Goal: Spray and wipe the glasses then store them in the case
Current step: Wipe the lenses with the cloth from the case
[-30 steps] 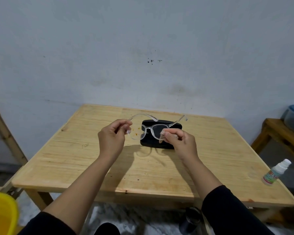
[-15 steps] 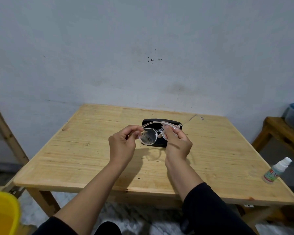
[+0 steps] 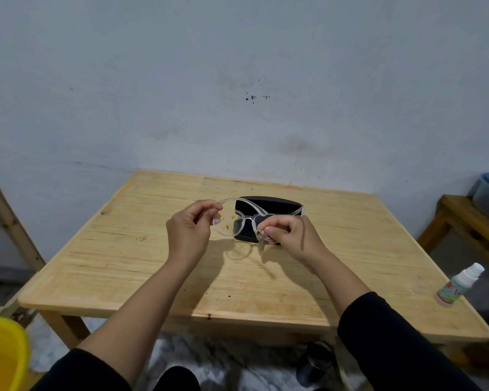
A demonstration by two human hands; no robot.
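Both hands hold a pair of clear-framed glasses [image 3: 244,218] above the middle of the wooden desk [image 3: 124,266], just in front of the black case [image 3: 268,203] that lies closed toward the desk's twelve o'clock edge. Left hand [image 3: 188,231] pinches the rim of the left lens between thumb and curled fingers; right hand [image 3: 290,235] is clenched around the right lens, gripping it from the three o'clock side. Whether a cloth sits inside that right fist cannot be told.

Orange-brown specks show on the left lens, so the cleaning appears to be unfinished, and the step in hand looks like inspection or handling ahead of the spray-and-wipe. The spray bottle [image 3: 460,280] stands upright and untouched well apart from the hands, near the desk's four o'clock corner. A likely next move calls for one hand to let go of the frame and reach out to that corner for the bottle, while the other keeps the glasses steady by the rim without smearing the lens.

Both forearms reach forward from six o'clock, bare to the elbow with dark sleeves pushed back, wrists slightly bent inward so the knuckles face each other across the frame. One temple arm of the glasses runs back across the case lid.
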